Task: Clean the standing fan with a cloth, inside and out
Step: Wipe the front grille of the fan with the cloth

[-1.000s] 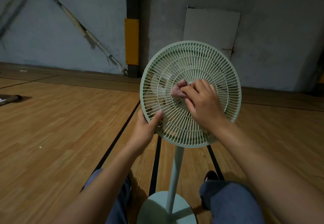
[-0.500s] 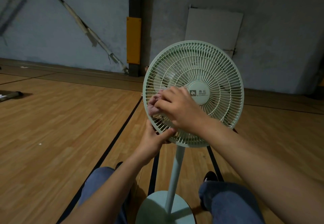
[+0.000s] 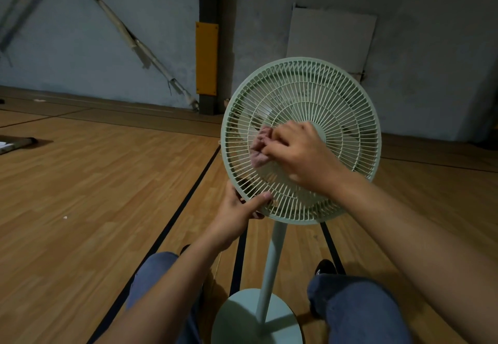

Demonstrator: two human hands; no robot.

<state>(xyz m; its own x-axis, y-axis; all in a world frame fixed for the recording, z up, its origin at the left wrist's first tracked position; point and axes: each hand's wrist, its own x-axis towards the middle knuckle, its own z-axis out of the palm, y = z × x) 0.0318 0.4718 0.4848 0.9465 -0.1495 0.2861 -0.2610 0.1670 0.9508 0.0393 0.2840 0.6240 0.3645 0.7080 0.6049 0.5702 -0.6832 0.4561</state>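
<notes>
A: Head view, starting off to the left of both hands — what's there?

B: A wooden floor [image 3: 80, 209] with black lines, and a pale wall [image 3: 107, 33] behind it with a yellow pad [image 3: 206, 58] on a dark post.

A: And the left hand [image 3: 237, 215]?

B: It grips the lower-left rim of the standing fan [image 3: 334, 95]: thumb laid over the front of the grille, fingers curled round behind the edge.

A: Where does the fan stand, then?

B: Right in front of the person, between the two forearms — its pole [image 3: 270, 268] drops just to the right of the left hand to a round base [image 3: 242, 319] between the knees in blue trousers [image 3: 358, 314].

A: The right hand [image 3: 301, 152]?

B: Above and to the right of the left one, over the middle of the grille. Its fingers are curled tight round a bunched pinkish cloth [image 3: 259, 147], which pokes out at the fingertips and presses against the grille bars left of the hub.

A: Anything further right?

B: A pale board [image 3: 331, 39] leans on the wall above the fan; beyond the right forearm, more floor.
</notes>
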